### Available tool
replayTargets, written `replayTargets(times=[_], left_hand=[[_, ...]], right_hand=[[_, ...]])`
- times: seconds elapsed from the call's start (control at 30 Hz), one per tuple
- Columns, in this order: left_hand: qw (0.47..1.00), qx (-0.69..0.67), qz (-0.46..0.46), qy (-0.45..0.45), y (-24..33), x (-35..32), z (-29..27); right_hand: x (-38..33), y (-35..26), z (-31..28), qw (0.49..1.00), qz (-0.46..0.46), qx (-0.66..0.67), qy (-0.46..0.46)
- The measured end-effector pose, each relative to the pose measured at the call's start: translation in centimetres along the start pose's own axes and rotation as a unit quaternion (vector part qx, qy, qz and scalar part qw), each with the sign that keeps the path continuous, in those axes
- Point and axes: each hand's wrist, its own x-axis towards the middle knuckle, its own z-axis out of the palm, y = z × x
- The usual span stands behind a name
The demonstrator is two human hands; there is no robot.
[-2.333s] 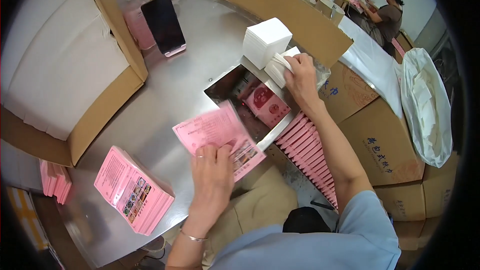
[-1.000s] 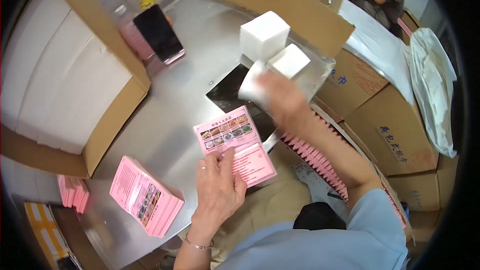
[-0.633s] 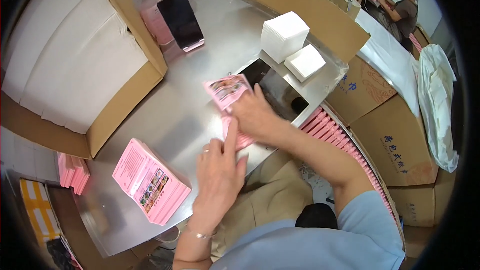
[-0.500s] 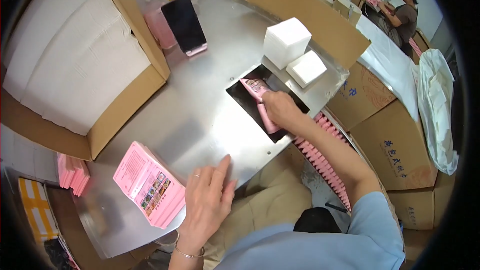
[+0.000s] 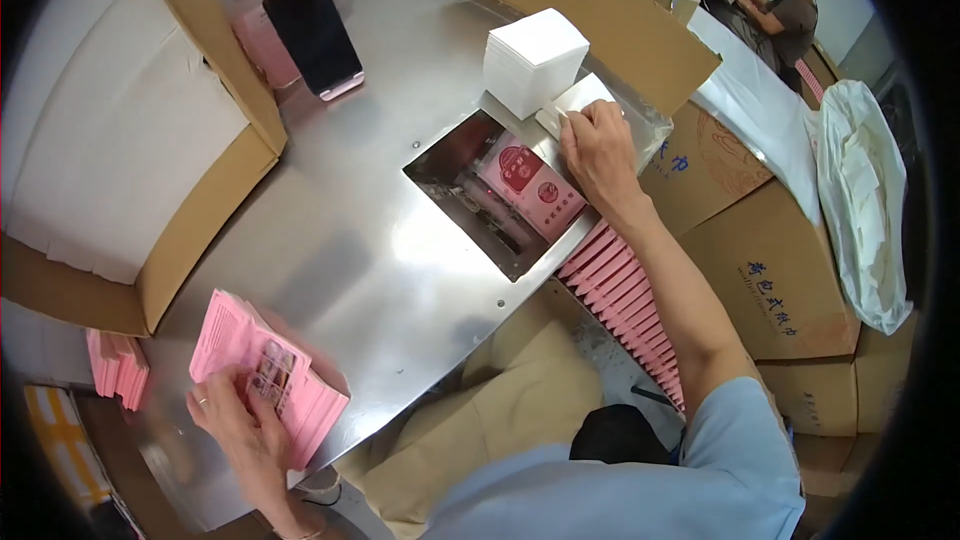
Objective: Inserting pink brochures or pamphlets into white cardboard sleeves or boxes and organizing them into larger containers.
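One steel tabletop (image 5: 350,230) spreads beneath the fingers. One pink stack (image 5: 312,395), printed with text lines and food pictures, lies under the left hand's (image 5: 243,422) curled fingers; just beyond the right hand's (image 5: 603,155) bunched fingers stands the taller of two white stacks (image 5: 530,65). Beside them shows one red-printed pink packet (image 5: 530,185), and they touch the smaller white stack (image 5: 586,90), any pinch by either hand unclear.

I find the left hand (image 5: 240,422) low in the frame's left part, back upward, fingers (image 5: 264,410) bent, wrist (image 5: 280,502) near the lower edge. I note the right hand (image 5: 602,148) right of upper centre, knuckles uppermost, fingers curled; its forearm (image 5: 672,275) slants down toward the lower right.
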Motion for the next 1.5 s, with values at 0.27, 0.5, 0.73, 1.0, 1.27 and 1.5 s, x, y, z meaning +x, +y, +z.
replayTargets(times=[0.27, 0.5, 0.73, 1.0, 1.27, 1.5], left_hand=[[0.949, -0.195, 0.244, -0.054, 15.4, 2.7, 7.4], [0.973, -0.186, 0.135, -0.024, 14.0, 2.7, 7.0], [0.976, -0.178, 0.116, 0.055, 14.4, 2.9, 7.5], [0.989, -0.071, 0.118, 0.048, 15.8, 3.5, 6.5], [0.985, -0.071, 0.155, 0.002, 15.3, 3.6, 5.3], [0.971, -0.168, 0.169, 0.017, 15.0, 3.6, 7.8]], right_hand=[[-1.0, -3.5, -2.4, 0.980, -0.037, 0.197, 0.011], [-4.8, -13.7, -6.2, 0.946, -0.236, 0.178, -0.135], [-4.4, -14.9, -5.8, 0.888, -0.191, 0.403, -0.113], [-1.5, 0.5, -0.6, 0.997, 0.005, -0.051, -0.051], [-1.0, 1.2, -1.1, 0.996, 0.038, 0.068, -0.041], [-0.9, 1.1, -1.5, 0.996, 0.023, 0.088, 0.001]])
